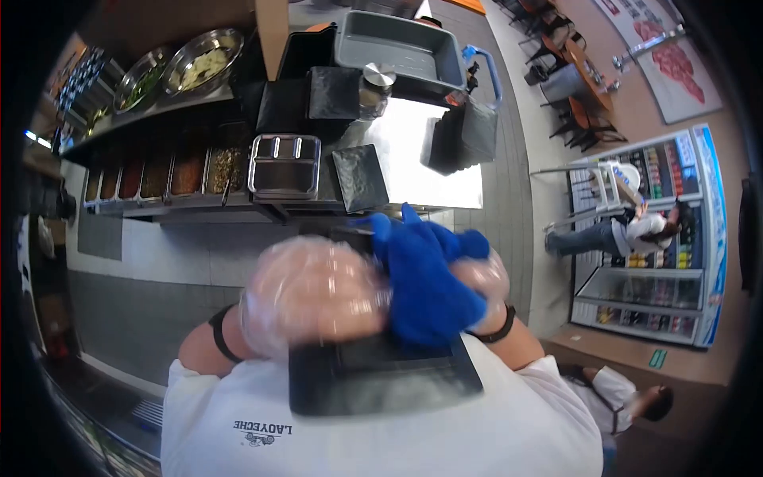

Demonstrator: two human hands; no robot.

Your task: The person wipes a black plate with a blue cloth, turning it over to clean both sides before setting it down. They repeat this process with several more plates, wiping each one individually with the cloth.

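Close against chest: black tray (381, 381), held level, near edge touching white shirt. Left hand (314, 298), clear plastic glove, blurred, over tray's far-left edge; finger spread cannot tell. Right hand (485, 290), gloved too, fingers closed on blue cloth (425, 278) bunched over tray's far-right part. Judgement: tray stiff, light, likely slick under plastic gloves; take by rim. Cloth soft, bunches easily. Beyond: steel counter (413, 151), 3-compartment metal tray (284, 165).

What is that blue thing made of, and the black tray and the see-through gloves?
The blue cloth looks like soft, fuzzy fabric: it bunches and folds. The black tray seems hard plastic with a dull sheen, though I can't be sure. The glove on the left hand looks like thin clear plastic film, crinkly and shiny.
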